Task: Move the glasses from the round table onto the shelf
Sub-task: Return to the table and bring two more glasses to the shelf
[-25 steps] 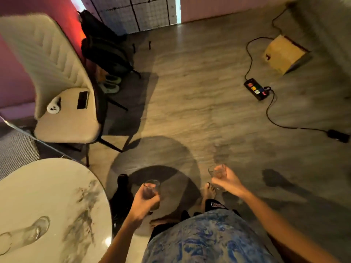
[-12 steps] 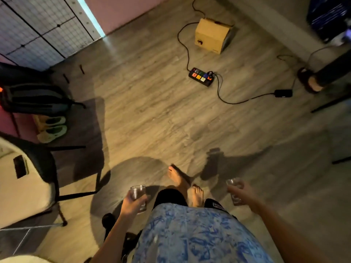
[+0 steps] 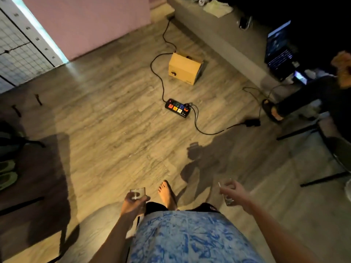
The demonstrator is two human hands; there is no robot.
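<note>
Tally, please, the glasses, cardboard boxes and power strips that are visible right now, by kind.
Glasses: 2, left glass in left hand, right glass in right hand
Cardboard box: 1
Power strip: 1
Total: 4

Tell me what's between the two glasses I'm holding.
Head view: your bare foot stands on the wood floor, between the left-hand glass and the right-hand glass.

Warm light is falling across the wood-plank floor [image 3: 114, 130], where a cardboard box [image 3: 185, 70] and a black power strip [image 3: 178, 108] are sitting amid trailing cables. A pink wall [image 3: 91, 21] is standing at the back beside a wire grid panel [image 3: 17, 59], with a pale strip of light [image 3: 39, 29] glowing between them. A grey ledge [image 3: 224, 33] is running along the dim right side, where a laptop screen [image 3: 279, 50] is shining.
</note>
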